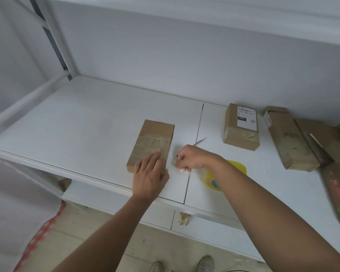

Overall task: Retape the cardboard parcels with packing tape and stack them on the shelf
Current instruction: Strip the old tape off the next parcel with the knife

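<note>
While the left hand [148,174] lies flat with straight fingers on the near end of a small box [150,144], pressing tape down, the right hand [190,159] is clenched around a thin blade or scissors [200,141] just beside the box.

- Box: on the white shelf [86,124], taped across its middle.
- Tape roll [227,174]: yellow, partly hidden behind the right forearm.
- Labelled box [241,126] and further parcels [294,142]: well apart, to the right.

Risk: the blade sits close to the left fingers; a slip could nick them, or tear the tape unevenly.
</note>
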Demonstrator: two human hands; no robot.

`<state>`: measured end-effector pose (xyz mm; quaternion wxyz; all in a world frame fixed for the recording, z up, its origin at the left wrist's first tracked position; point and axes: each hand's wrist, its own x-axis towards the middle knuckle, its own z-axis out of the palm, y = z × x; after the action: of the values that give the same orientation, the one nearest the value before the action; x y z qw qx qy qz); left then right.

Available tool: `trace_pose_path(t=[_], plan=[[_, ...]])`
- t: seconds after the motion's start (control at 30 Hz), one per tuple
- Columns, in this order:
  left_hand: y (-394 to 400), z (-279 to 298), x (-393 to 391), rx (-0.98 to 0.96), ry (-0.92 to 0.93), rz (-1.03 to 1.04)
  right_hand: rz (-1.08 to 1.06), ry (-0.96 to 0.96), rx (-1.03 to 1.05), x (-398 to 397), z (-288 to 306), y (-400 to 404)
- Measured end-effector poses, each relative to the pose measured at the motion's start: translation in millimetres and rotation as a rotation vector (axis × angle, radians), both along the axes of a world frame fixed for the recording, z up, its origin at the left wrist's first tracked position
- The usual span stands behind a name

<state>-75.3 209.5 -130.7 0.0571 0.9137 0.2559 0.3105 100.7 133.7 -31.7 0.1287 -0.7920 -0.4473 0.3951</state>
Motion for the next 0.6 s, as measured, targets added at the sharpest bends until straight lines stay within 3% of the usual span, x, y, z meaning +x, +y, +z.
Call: trace_pose_path(t=[0.6], plan=[[0.8,-0.6,0.3,-0.008,-0.001,-0.013,-0.033,0.016,-0.078,0.3,1.7,6.2]])
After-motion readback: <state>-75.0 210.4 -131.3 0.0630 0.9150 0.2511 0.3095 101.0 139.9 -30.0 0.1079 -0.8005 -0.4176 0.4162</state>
